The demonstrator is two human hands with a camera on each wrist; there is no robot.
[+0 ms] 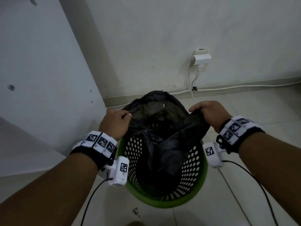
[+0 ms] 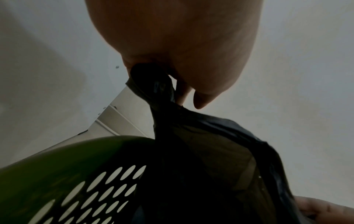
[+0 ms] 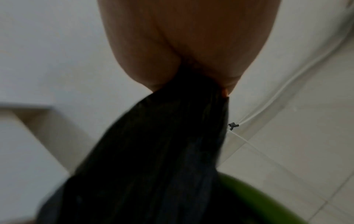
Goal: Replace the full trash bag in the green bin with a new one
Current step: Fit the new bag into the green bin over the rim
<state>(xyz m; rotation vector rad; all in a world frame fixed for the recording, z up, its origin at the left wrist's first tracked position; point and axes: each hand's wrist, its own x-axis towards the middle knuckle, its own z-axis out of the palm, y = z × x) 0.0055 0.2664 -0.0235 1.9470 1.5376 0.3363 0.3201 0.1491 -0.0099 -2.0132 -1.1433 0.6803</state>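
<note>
A green bin (image 1: 164,202) with perforated walls stands on the floor below me. A black trash bag (image 1: 164,128) hangs into it, its mouth pulled open above the rim. My left hand (image 1: 114,123) grips the bag's left edge, and the left wrist view shows the plastic (image 2: 153,84) bunched in my fingers above the bin (image 2: 63,163). At the bag's right edge my right hand (image 1: 208,115) holds a gathered fold, seen as dark plastic (image 3: 162,144) running down from my fist over the bin's rim (image 3: 254,197). What lies at the bag's bottom is too dark to tell.
A white panel (image 1: 40,79) stands close on the left. The wall behind carries a white plug adapter (image 1: 202,58) whose cable (image 1: 192,88) drops to the tiled floor and runs along the skirting. A small dark scrap (image 1: 136,211) lies on the floor near me.
</note>
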